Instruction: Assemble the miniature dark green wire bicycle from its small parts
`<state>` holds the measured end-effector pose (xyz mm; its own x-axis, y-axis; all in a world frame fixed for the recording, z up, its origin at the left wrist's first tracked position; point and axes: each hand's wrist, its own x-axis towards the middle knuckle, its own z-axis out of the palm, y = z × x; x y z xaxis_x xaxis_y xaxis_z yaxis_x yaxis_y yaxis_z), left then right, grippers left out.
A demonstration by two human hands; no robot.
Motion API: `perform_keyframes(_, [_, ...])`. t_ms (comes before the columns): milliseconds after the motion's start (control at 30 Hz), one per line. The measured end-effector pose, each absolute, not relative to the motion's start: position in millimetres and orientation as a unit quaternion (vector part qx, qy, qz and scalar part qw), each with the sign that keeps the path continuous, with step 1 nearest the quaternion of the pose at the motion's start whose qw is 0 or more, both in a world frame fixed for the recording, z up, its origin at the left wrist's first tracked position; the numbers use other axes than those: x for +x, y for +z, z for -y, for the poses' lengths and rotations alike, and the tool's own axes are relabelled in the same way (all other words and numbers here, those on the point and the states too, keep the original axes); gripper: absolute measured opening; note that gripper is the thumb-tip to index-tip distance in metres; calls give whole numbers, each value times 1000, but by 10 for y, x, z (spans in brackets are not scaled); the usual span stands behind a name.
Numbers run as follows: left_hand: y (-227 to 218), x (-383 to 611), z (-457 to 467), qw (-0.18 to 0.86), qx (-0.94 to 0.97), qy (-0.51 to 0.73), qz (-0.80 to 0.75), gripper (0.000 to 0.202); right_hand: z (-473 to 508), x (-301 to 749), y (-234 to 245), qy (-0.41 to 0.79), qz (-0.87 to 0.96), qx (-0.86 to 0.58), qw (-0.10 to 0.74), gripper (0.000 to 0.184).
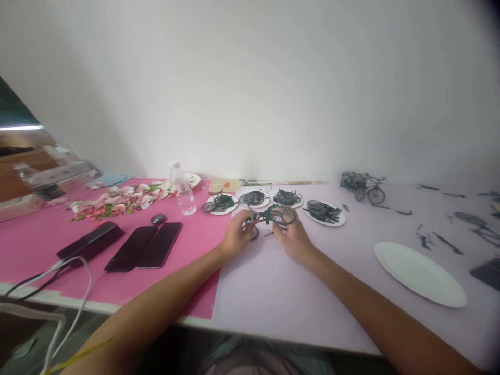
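A small green model bicycle (273,214) is held just above the pale lilac mat (273,281), in front of me. My left hand (236,234) is closed on its left end, near a small dark wheel. My right hand (292,237) is closed on the frame below the green wheel. Behind them stand several small white plates of dark bicycle parts (324,212).
A water bottle (182,190), two dark phones (146,246), a power bank with cables (90,240) and pink-green petals (117,200) lie on the pink mat at left. An empty white plate (420,272) sits at right. A finished model bicycle (365,186) and loose parts lie farther back right.
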<state>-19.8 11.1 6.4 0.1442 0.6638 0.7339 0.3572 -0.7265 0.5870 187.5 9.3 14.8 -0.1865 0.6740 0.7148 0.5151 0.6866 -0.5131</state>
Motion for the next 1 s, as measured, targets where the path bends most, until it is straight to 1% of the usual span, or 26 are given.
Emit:
perform_keyframes(200, [40, -205, -136, 135, 741, 555, -354, 14, -60, 1862, 175, 110, 755, -377, 526, 24])
perform_keyframes(300, [24, -208, -141, 147, 739, 551, -359, 14, -81, 1871, 147, 133, 746, -386, 526, 26])
perform_keyframes(400, [25, -210, -139, 159, 741, 543, -360, 14, -121, 1892, 93, 149, 740, -392, 526, 25])
perform_keyframes(633, [64, -200, -126, 134, 790, 506, -318, 16, -199, 1918, 5, 149, 717, -412, 543, 21])
perform_keyframes(1000, [83, -196, -117, 136, 818, 472, -300, 18, -210, 1909, -20, 171, 709, -421, 539, 16])
